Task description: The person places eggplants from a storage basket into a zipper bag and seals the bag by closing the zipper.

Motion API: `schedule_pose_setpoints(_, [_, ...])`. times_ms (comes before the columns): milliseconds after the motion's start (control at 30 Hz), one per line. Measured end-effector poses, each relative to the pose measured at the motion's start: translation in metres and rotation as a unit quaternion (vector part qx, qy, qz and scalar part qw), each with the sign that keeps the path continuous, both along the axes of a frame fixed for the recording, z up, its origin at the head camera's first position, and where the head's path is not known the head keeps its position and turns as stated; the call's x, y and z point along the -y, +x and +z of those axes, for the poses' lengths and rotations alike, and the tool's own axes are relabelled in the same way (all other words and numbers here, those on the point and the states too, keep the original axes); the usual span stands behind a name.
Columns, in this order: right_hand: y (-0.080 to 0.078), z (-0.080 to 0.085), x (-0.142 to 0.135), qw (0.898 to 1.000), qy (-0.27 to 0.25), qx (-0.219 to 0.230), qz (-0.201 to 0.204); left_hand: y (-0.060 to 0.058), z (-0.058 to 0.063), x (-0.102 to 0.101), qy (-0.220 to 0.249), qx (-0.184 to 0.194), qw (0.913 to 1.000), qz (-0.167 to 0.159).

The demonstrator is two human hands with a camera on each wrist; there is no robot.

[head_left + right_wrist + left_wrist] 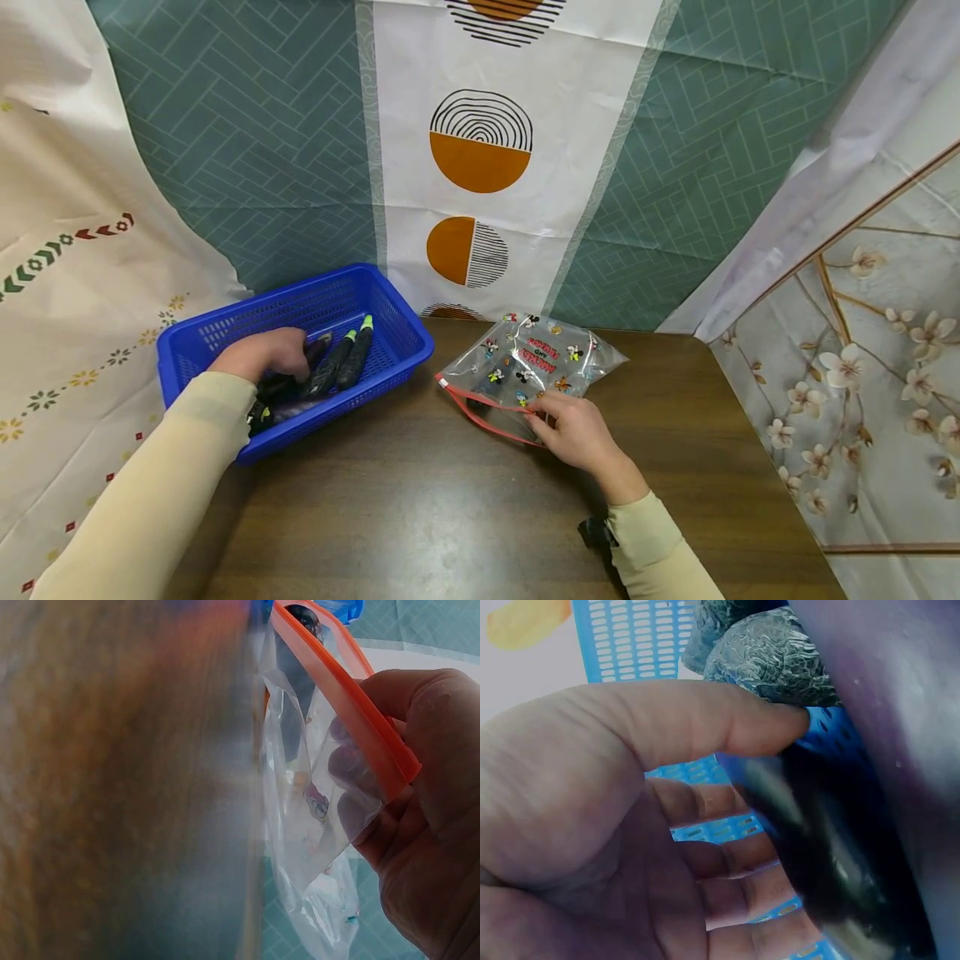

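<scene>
While the left hand [281,354] reaches down into the basket [401,333] at the head view's left, thumb and fingers clasped round an eggplant [829,851], the right hand [573,429], its arm [656,537] slanting in from lower right, pinches the bag [536,362] near the centre by its red rim [349,709].

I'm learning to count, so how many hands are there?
2: the left hand in the basket, at an eggplant; the right hand pinching the bag.

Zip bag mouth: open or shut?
Open. The zip bag's two orange strips stand apart in the right wrist view, with a gap between them.
</scene>
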State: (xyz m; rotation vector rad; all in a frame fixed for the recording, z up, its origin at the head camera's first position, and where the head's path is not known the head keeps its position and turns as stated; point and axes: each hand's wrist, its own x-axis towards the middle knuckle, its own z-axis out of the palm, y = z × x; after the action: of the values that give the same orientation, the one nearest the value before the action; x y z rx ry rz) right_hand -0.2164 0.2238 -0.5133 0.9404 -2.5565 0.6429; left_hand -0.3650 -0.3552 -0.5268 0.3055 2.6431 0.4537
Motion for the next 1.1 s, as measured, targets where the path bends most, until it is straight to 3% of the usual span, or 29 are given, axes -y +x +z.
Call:
schedule_pose_setpoints(333, [0.0, -0.001, 0.002, 1.0, -0.003, -0.007, -0.003, 0.013, 0.014, -0.009, -0.038, 0.019, 0.9989, 0.021])
schedule_pose_setpoints(533, [0.0, -0.001, 0.0, 1.0, -0.004, -0.013, -0.001, 0.022, 0.028, -0.016, -0.028, 0.029, 0.9989, 0.025])
schedule_pose_setpoints(633, [0.0, -0.001, -0.001, 1.0, -0.006, -0.014, -0.002, 0.019, 0.027, -0.016, -0.032, 0.026, 0.9988, 0.027])
schedule_pose_setpoints(767, [0.0, -0.001, -0.001, 1.0, -0.003, -0.015, -0.001, 0.007, 0.016, -0.006, -0.03, 0.012, 0.9991, 0.028])
schedule_pose_setpoints(900, [0.0, 0.0, 0.001, 1.0, -0.004, -0.013, -0.001, -0.002, 0.011, 0.004, 0.001, 0.007, 0.9997, 0.024])
schedule_pose_setpoints(967, [0.0, 0.001, 0.001, 1.0, -0.005, -0.012, -0.002, 0.006, 0.026, -0.004, 0.006, 0.003, 0.9997, 0.025])
schedule_pose_setpoints(1100, [0.001, 0.002, 0.002, 1.0, -0.005, -0.008, -0.003, 0.046, 0.084, -0.04, 0.016, -0.013, 0.9994, 0.029])
